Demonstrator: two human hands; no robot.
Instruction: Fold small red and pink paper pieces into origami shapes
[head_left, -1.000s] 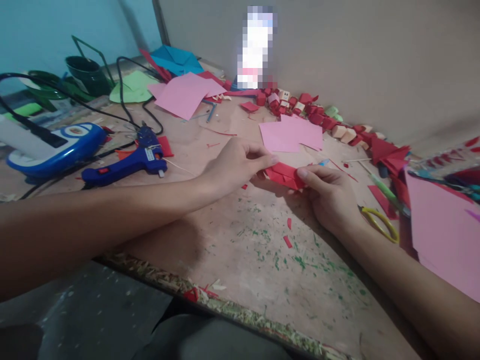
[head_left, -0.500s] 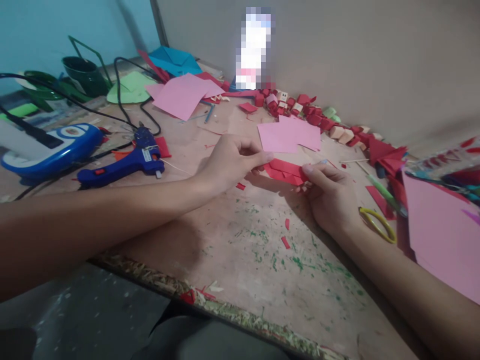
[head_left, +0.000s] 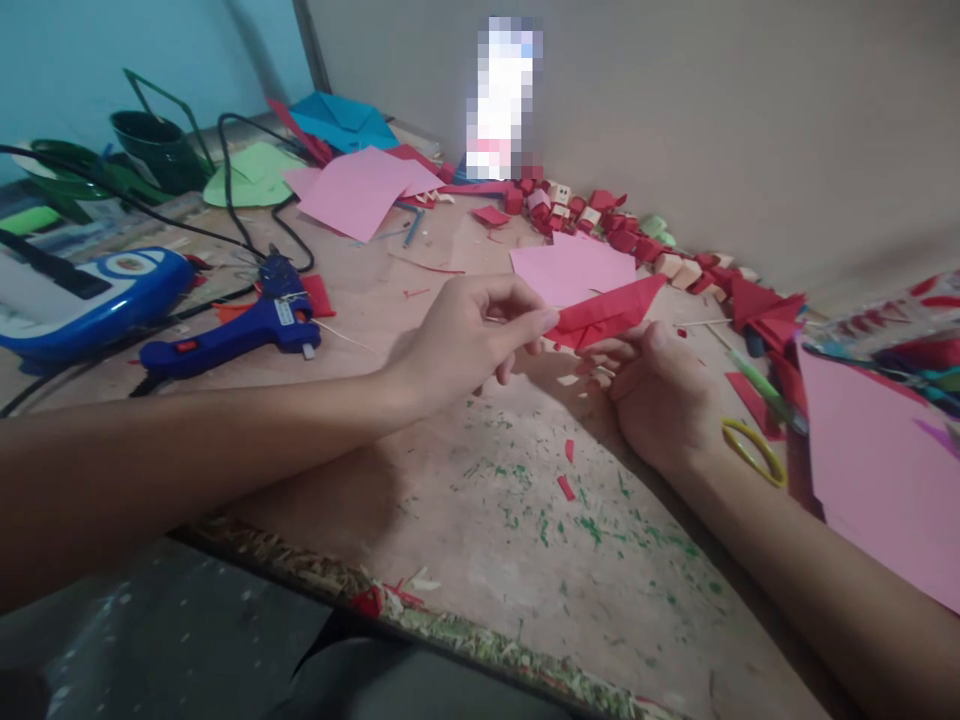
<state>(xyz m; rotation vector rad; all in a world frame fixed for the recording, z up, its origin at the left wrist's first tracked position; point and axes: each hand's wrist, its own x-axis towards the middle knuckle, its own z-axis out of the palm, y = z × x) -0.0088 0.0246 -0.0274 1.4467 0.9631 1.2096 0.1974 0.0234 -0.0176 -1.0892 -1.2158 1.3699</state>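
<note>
A folded strip of red paper (head_left: 611, 310) is held up above the table, its pointed right end tilted upward. My left hand (head_left: 480, 330) pinches its left end between thumb and fingers. My right hand (head_left: 660, 395) is just below the paper's right half, thumb lifted and fingers apart. Its fingertips lie close under the lower edge; whether they touch it I cannot tell. Behind the red paper lie pink paper sheets (head_left: 574, 265), partly covered by it. Small red paper scraps (head_left: 566, 488) are on the table in front of my hands.
A blue glue gun (head_left: 232, 340) with cords lies at the left. Red and wooden blocks (head_left: 630, 235) line the wall. At the right are yellow-handled scissors (head_left: 754, 452), a green pen-like tool (head_left: 765, 390) and a large pink sheet (head_left: 877, 480). A lit, blurred screen (head_left: 502, 100) stands at the back.
My right hand has let go of the red paper's right end and dropped slightly, fingers loosened. That end now shows as a raised point. My left hand keeps its pinch.
</note>
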